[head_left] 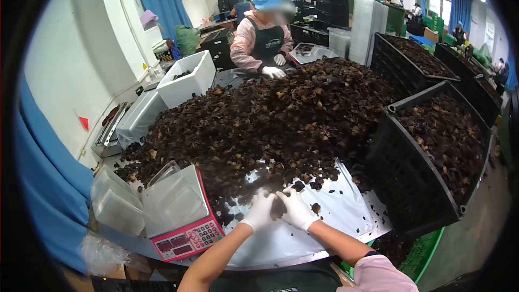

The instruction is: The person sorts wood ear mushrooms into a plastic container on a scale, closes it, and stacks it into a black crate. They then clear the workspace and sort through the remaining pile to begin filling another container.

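Both my hands wear white gloves and meet over the silvery table sheet (335, 211). My left hand (260, 209) and my right hand (297, 209) close round a dark brown fungus piece (278, 208) between them. Just beyond them rises a big heap of dark dried fungus (270, 124). Left of my hands is a red and white scale (188, 240) with a clear plastic tray (175, 205) on its plate. Small dark bits lie scattered on the sheet.
Black crates of fungus (416, 178) line the right side. Stacked clear trays (116, 200) and a white foam box (186, 81) are at the left. Across the heap stands a co-worker (262, 38) in white gloves. A green basket (424, 254) sits low at the right.
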`<action>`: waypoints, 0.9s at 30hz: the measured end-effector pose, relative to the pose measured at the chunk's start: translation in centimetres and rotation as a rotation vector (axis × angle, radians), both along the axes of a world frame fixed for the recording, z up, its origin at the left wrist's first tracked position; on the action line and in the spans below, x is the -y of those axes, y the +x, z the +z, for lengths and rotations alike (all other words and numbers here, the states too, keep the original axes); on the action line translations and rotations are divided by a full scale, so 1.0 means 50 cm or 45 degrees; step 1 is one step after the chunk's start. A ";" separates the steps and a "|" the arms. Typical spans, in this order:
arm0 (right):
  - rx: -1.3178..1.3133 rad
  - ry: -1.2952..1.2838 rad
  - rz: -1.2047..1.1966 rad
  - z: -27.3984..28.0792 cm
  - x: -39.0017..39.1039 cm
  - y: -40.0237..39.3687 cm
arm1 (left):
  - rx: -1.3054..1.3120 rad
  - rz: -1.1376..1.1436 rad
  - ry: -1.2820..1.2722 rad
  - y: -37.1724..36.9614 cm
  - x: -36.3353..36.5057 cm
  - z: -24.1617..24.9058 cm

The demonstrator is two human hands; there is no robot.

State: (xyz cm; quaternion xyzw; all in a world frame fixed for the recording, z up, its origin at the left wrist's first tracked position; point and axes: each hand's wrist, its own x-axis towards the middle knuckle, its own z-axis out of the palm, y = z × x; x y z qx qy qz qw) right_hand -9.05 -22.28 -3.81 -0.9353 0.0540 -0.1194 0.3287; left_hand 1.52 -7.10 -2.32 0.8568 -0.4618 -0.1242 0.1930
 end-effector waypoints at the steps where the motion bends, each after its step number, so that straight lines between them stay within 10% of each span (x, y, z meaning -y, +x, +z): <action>1: 0.033 0.067 -0.024 -0.001 -0.001 0.003 | -0.015 0.037 -0.089 -0.003 0.007 0.004; 7: 0.163 0.174 -0.023 -0.012 -0.013 0.027 | 0.152 0.151 -0.334 -0.002 0.024 -0.034; 8: 0.198 0.053 -0.070 0.006 -0.015 0.023 | -0.285 0.234 -0.637 0.032 0.032 -0.133; 9: 0.403 0.183 -0.021 -0.054 -0.010 0.053 | 0.196 0.052 -0.482 0.011 0.028 -0.042; 10: 0.489 0.085 -0.034 -0.021 -0.015 0.057 | -0.270 0.222 -0.740 0.008 0.031 -0.047; 17: 0.498 0.377 0.264 0.234 -0.159 0.148 | 0.272 0.405 -0.568 0.025 -0.151 0.249; 22: 0.694 0.495 0.599 0.261 -0.332 0.299 | 0.562 0.487 -0.572 0.115 -0.353 0.310; 27: 0.421 0.498 0.811 0.215 -0.402 0.393 | 0.086 0.695 -0.298 0.192 -0.493 0.263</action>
